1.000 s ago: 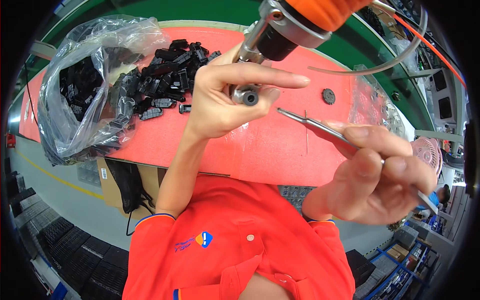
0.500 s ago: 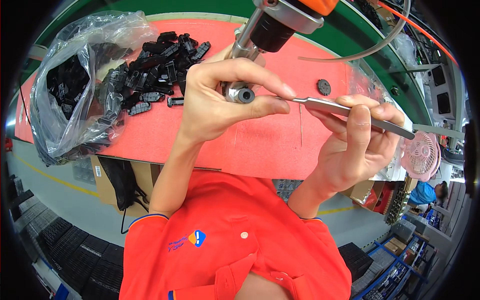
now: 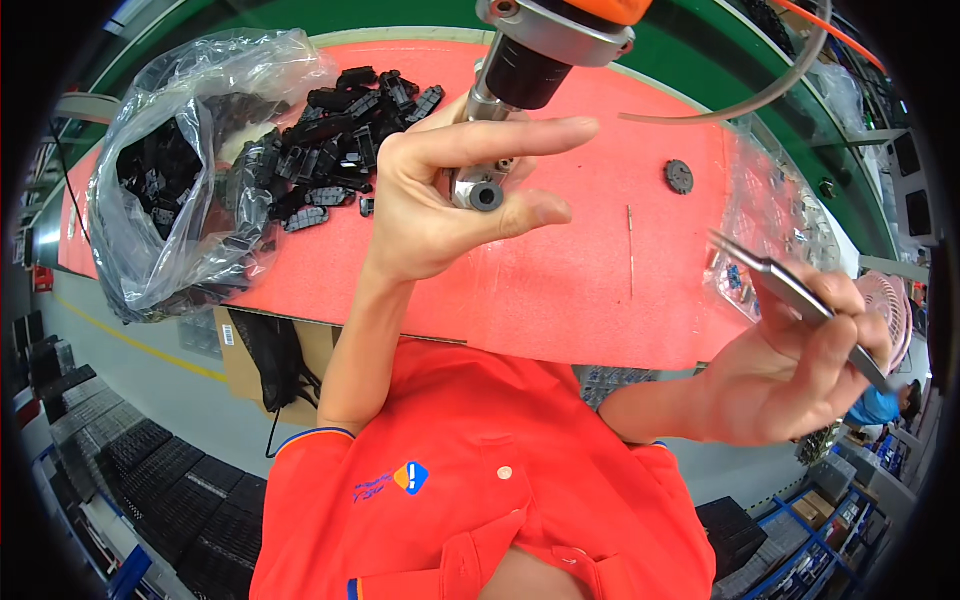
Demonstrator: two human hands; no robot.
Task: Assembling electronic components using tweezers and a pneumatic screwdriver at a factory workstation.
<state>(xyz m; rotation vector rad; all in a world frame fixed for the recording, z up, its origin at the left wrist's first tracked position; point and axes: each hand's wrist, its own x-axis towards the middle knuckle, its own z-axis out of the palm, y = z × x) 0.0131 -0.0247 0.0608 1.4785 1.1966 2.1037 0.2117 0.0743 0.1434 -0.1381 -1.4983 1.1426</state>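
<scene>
My left hand (image 3: pixel 420 200) has its lower fingers wrapped round the metal neck of an orange and black power tool (image 3: pixel 530 70), while its thumb and index finger stand apart with nothing between them. The tool's metal end with a dark round hole (image 3: pixel 487 196) pokes out between them. In my right hand (image 3: pixel 790 380) is a pair of metal tweezers (image 3: pixel 795 290), tips pointing up and left, over the right end of the red mat. A small round black part (image 3: pixel 679 177) and a thin rod (image 3: pixel 631 252) lie on the mat between the hands.
A heap of black plastic parts (image 3: pixel 330 140) spreads behind my left hand, beside an open clear plastic bag (image 3: pixel 140 260) holding more. Clear bags with small pieces (image 3: pixel 740 285) lie at the right edge of the red mat (image 3: pixel 540 300). A grey hose (image 3: pixel 740 112) hangs over the back.
My right hand has drawn the tweezers away from my left fingertips, to the right and toward me. The left thumb and index finger have spread apart; that hand still grips the tool.
</scene>
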